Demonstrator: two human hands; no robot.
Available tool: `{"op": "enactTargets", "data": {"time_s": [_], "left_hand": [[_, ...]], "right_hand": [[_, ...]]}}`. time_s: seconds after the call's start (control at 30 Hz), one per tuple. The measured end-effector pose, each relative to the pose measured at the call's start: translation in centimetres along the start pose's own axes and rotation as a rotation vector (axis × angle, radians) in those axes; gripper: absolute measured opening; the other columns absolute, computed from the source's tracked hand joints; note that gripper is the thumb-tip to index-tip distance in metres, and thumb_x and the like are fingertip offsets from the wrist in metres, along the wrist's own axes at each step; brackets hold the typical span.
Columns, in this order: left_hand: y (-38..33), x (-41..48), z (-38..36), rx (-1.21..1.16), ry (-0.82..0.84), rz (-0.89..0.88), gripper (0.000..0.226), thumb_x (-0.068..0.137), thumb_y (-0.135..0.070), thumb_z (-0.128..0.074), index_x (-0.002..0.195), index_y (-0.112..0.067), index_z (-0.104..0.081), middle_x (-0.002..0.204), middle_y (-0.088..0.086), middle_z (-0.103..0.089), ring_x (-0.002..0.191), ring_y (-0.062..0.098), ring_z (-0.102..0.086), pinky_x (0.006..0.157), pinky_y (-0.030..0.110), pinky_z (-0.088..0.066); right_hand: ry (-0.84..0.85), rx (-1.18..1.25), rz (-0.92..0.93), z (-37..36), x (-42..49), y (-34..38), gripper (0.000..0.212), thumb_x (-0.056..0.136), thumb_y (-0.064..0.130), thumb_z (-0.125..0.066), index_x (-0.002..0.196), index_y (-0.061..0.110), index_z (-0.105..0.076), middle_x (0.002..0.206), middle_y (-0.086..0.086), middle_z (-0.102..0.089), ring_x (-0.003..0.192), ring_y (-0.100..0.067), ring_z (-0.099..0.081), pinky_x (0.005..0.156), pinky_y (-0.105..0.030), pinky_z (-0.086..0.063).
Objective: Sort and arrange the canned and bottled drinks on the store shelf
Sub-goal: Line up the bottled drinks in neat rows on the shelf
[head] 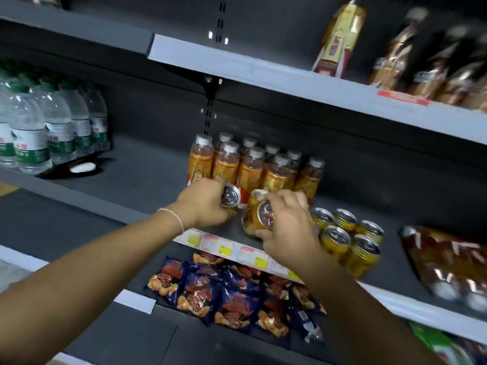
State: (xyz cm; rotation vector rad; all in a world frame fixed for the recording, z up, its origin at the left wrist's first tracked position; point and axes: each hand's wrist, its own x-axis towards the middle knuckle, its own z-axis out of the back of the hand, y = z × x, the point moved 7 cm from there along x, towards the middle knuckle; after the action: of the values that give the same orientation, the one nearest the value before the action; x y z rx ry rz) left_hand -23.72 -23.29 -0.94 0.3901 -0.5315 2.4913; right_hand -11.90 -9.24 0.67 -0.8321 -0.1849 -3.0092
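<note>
The left hand [204, 204] is curled round the left can [231, 199]. The right hand [290, 227] clamps a gold can [259, 217] just beside it. Both cans are tilted, tops toward the camera, low over the shelf [147, 180]. The standing cans [347, 238] lie just right of the right hand, which is the nearer one. Orange bottles [253, 167] crowd close behind both hands.

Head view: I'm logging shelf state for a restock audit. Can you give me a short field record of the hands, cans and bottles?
left hand: grips a tilted can, top toward the camera
right hand: grips a gold can, also tilted
standing cans: five gold, upright, right of the right hand
orange bottles: upright rows behind both hands
water bottles: green caps, far left
snack packets: on the shelf below
</note>
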Motion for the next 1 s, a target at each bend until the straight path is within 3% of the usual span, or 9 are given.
{"op": "enactTargets", "data": {"time_s": [0.17,0.27,0.4,0.53,0.67,0.83,1.0], "left_hand": [[-12.1,-3.9,0.5,-0.013,0.033,-0.162,0.053,0.069,-0.053,-0.071,0.105,-0.019,-0.053,0.078,-0.004,-0.059,0.082,0.026,-0.062,0.059,0.028,-0.04],[-20.1,-6.7,-1.6,-0.117,0.131,-0.284,0.046,0.068,-0.05,-0.072,0.101,-0.024,-0.055,0.083,-0.004,-0.062,0.086,0.025,-0.063,0.059,0.026,-0.04],[-30.8,-10.1,-6.0,-0.195,0.297,-0.437,0.043,0.064,-0.054,-0.071,0.089,-0.023,-0.057,0.082,-0.007,-0.063,0.08,0.02,-0.062,0.06,0.029,-0.048],[-40.9,-13.3,-9.5,-0.212,0.371,-0.594,0.045,0.059,-0.061,-0.066,0.081,-0.026,-0.049,0.079,-0.007,-0.058,0.073,0.018,-0.056,0.057,0.03,-0.043],[-49.3,-16.4,-12.4,-0.287,0.482,-0.702,0.048,0.06,-0.063,-0.068,0.085,-0.027,-0.049,0.087,-0.004,-0.06,0.076,0.015,-0.058,0.067,0.034,-0.053],[-58.1,-19.3,-14.9,-0.28,0.566,-0.871,0.05,0.061,-0.07,-0.064,0.08,-0.029,-0.044,0.082,-0.004,-0.057,0.069,0.013,-0.056,0.054,0.035,-0.048],[-65.2,-20.3,-18.1,-0.268,0.612,-0.99,0.048,0.061,-0.066,-0.065,0.078,-0.026,-0.047,0.08,-0.003,-0.054,0.067,0.013,-0.052,0.052,0.03,-0.042]], "right_hand": [[0.098,-0.033,-0.142,6.3,-8.6,-6.1,0.075,0.075,0.034,-0.082,0.14,0.022,-0.046,0.136,0.001,-0.041,0.129,-0.021,-0.032,0.107,-0.035,-0.037],[0.205,-0.066,-0.285,9.2,-15.0,-10.7,0.074,0.075,0.033,-0.082,0.138,0.02,-0.046,0.137,-0.002,-0.041,0.13,-0.023,-0.039,0.107,-0.034,-0.039],[0.256,-0.129,-0.509,14.0,-24.4,-17.1,0.058,0.072,0.028,-0.078,0.124,0.016,-0.054,0.123,-0.003,-0.046,0.114,-0.025,-0.05,0.094,-0.03,-0.047],[0.231,-0.205,-0.692,19.5,-33.0,-22.1,0.047,0.069,0.034,-0.077,0.107,0.017,-0.056,0.111,-0.003,-0.045,0.103,-0.028,-0.054,0.081,-0.03,-0.048],[0.182,-0.271,-0.829,24.6,-40.2,-25.3,0.045,0.071,0.035,-0.071,0.11,0.018,-0.055,0.112,-0.005,-0.047,0.094,-0.032,-0.059,0.077,-0.036,-0.053],[0.186,-0.245,-1.011,28.0,-47.0,-28.5,0.055,0.067,0.028,-0.059,0.121,0.02,-0.054,0.109,-0.005,-0.048,0.097,-0.032,-0.06,0.079,-0.038,-0.055],[0.196,-0.197,-1.132,28.9,-51.1,-32.7,0.058,0.069,0.019,-0.061,0.126,0.023,-0.055,0.105,-0.002,-0.047,0.102,-0.024,-0.057,0.082,-0.028,-0.052]]}}
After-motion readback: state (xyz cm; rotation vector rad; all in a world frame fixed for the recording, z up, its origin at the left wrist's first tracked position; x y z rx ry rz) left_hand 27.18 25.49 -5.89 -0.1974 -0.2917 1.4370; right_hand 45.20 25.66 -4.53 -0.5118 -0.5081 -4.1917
